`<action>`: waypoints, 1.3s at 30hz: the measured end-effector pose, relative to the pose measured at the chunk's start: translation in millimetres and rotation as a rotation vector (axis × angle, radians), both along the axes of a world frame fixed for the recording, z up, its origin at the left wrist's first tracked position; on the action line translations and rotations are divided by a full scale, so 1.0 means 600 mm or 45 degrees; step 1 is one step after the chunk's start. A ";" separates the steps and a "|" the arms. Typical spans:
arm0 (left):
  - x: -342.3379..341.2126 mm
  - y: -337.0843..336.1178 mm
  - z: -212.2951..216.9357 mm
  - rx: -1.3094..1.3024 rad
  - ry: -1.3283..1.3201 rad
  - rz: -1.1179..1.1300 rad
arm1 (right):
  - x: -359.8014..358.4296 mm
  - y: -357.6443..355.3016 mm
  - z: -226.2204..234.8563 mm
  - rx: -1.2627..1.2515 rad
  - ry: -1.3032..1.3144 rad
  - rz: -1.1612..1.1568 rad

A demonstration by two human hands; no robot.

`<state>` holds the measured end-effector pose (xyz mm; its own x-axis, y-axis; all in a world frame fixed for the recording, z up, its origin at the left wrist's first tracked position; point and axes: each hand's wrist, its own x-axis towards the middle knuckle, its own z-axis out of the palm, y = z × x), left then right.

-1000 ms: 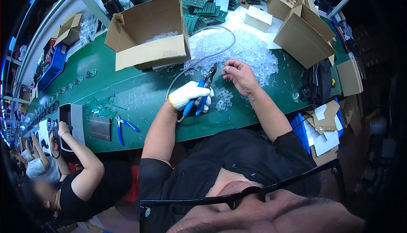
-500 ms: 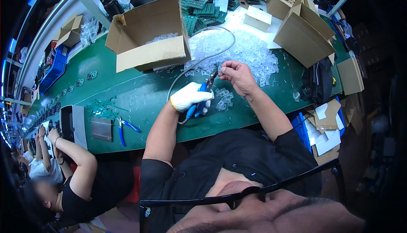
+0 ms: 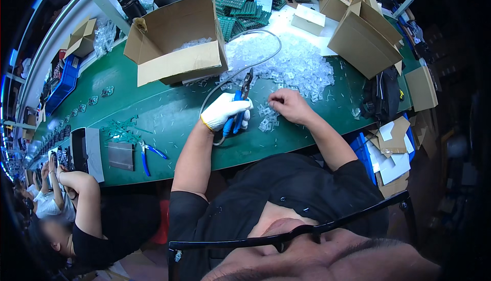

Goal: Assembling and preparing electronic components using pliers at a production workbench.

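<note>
from my remote seat, starting at the left, i see loose cutters [image 3: 146,158] lying on the green bench [image 3: 174,120], well apart from both hands. next, the gloved left hand [image 3: 225,111] is wrapped around the blue-handled pliers [image 3: 238,97], their nose pointing away from the wearer; i cannot tell whether the tips meet. a grey cable [image 3: 280,46] loops beyond them.

to the right, the bare right hand [image 3: 294,105] has dropped from the pliers' nose, where its fingertips were half a second ago, to the small pile [image 3: 267,120]. i take that to mean the pliers are idle for now and the work is at the pile. its fingers are curled in; i cannot tell if they pinch a piece.

the small pile of clear pieces lies between the hands, just left of and nearer the wearer than the right fingertips. the large clear heap [image 3: 302,63] spreads beyond that hand.
</note>
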<state>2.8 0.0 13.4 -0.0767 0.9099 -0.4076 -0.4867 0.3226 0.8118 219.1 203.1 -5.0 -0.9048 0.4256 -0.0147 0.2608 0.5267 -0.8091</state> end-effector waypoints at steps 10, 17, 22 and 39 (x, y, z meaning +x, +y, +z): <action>-0.001 -0.001 -0.009 -0.005 -0.020 -0.032 | -0.083 0.023 -0.006 0.695 0.256 -0.168; 0.003 -0.002 0.007 -0.044 0.047 -0.053 | -0.094 0.031 -0.025 0.795 0.284 -0.226; -0.004 -0.006 -0.002 -0.030 0.009 -0.088 | -0.077 0.048 -0.017 0.217 0.276 -0.320; -0.004 -0.008 -0.001 -0.040 -0.098 -0.222 | -0.067 0.019 0.026 -1.379 0.509 -0.198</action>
<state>0.3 -4.6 12.8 0.1135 0.8933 -0.4349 -0.4818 0.4323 0.7622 178.9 214.3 10.4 -0.8662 0.4720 -0.1643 -0.1132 -0.5055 -0.8554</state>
